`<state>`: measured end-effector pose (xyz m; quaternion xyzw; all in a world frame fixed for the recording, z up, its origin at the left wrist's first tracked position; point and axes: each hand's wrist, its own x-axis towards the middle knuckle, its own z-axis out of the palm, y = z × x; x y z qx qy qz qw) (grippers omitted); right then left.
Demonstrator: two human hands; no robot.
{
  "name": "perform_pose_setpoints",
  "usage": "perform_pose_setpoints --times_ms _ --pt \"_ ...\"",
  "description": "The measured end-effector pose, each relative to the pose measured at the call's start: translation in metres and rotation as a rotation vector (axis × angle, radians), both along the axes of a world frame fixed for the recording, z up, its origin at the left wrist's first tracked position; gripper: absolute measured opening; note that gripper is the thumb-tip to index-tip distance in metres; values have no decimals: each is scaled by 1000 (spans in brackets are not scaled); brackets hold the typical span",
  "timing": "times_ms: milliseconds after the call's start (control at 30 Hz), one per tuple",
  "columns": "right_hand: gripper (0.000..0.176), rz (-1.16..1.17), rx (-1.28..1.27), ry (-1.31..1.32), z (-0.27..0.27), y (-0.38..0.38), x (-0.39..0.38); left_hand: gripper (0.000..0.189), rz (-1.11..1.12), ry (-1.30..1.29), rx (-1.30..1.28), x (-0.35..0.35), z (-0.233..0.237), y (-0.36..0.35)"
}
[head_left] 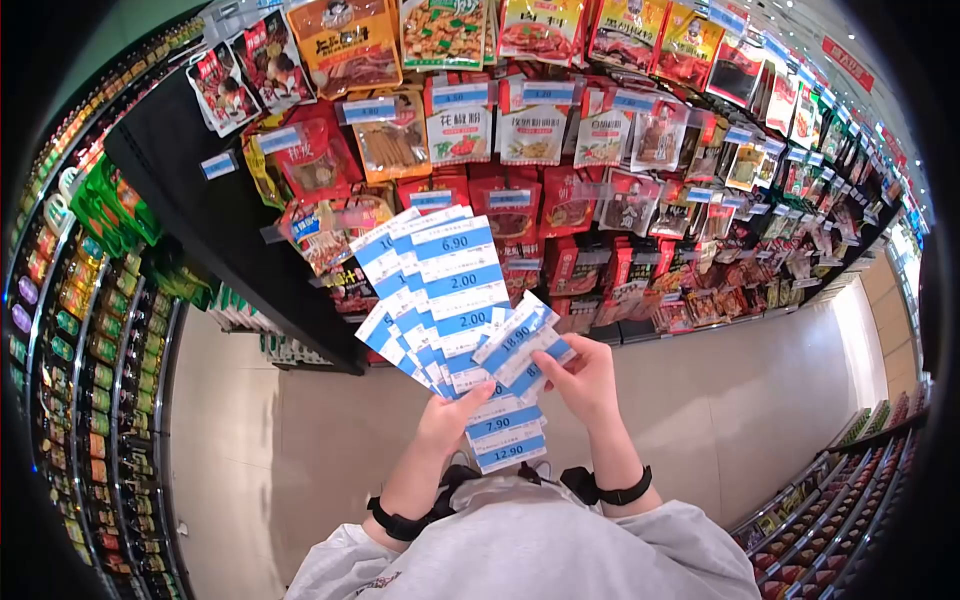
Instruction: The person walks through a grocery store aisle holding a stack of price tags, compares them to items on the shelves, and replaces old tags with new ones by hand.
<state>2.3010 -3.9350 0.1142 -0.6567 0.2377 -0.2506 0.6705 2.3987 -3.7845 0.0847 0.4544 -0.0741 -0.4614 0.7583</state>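
Observation:
In front of my body, my left hand (450, 420) is closed on a fanned bundle of price label strips (460, 262). The strips are white and blue, with printed figures such as 6.90, 2.00 and 12.90; their lower end hangs below my fingers. Between the thumb and fingers of my right hand (580, 378) is a smaller group of price labels (515, 340), one reading 18.90. These overlap the right edge of the larger bundle. Both wrists wear black bands.
Ahead stands a rack of hanging seasoning packets (530, 130) with blue price tags along its hooks. Shelves of bottles and jars (100, 400) curve along the left. More stocked shelves (840, 510) stand at lower right. Pale floor tiles (690, 420) lie below.

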Motion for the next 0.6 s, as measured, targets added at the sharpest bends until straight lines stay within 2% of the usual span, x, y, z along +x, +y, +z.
perform_pose_setpoints --times_ms 33,167,300,500,567,600 --pt "10 23 10 -9 0 4 3 35 14 -34 -68 1 2 3" --pt "14 51 3 -65 -9 15 10 34 91 50 25 4 2 11" --pt "19 34 -46 -38 -15 22 15 34 82 7 -14 15 1 17" --pt "17 -129 -3 -28 -21 27 19 31 55 74 -31 32 1 24" --pt "13 -287 77 -148 -19 29 21 30 55 66 -29 37 2 27" --pt "12 -281 67 -185 -22 26 19 29 56 52 -25 38 1 27"
